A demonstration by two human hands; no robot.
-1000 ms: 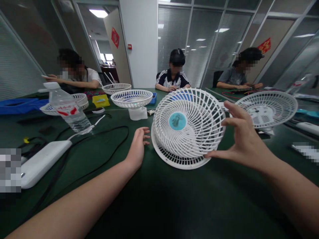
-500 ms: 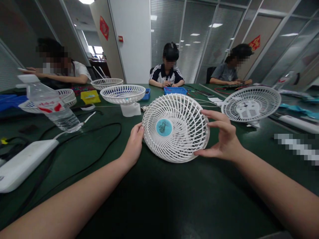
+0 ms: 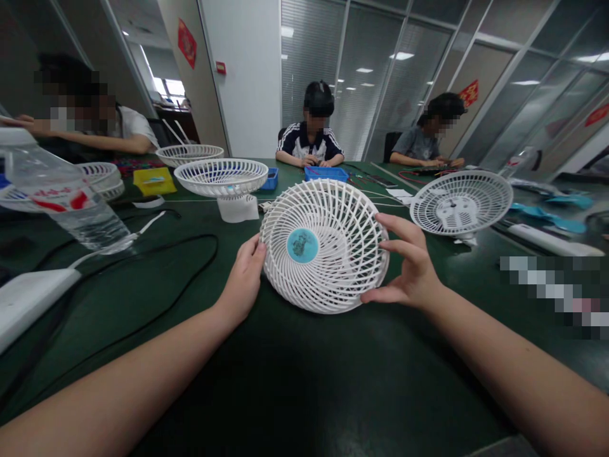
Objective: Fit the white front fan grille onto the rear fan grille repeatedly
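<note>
A white plastic fan grille [image 3: 328,254] with a round teal badge at its centre stands tilted on the green table [image 3: 295,381], its face turned toward me. My left hand [image 3: 243,279] presses against its left rim, fingers curled round the edge. On the right rim my right hand [image 3: 409,266] grips it, fingers over the top and thumb under the bottom edge.
A fan on a stand [image 3: 460,204] is at the right and another grille on a base [image 3: 221,178] at the back left. A water bottle [image 3: 61,197], black cables [image 3: 157,254] and a white power strip [image 3: 28,298] lie left. Three people sit across the table.
The two stacked grilles now sit flush as one. My left hand came from the table to the left rim. The grille settled lower and my view shifted right.
</note>
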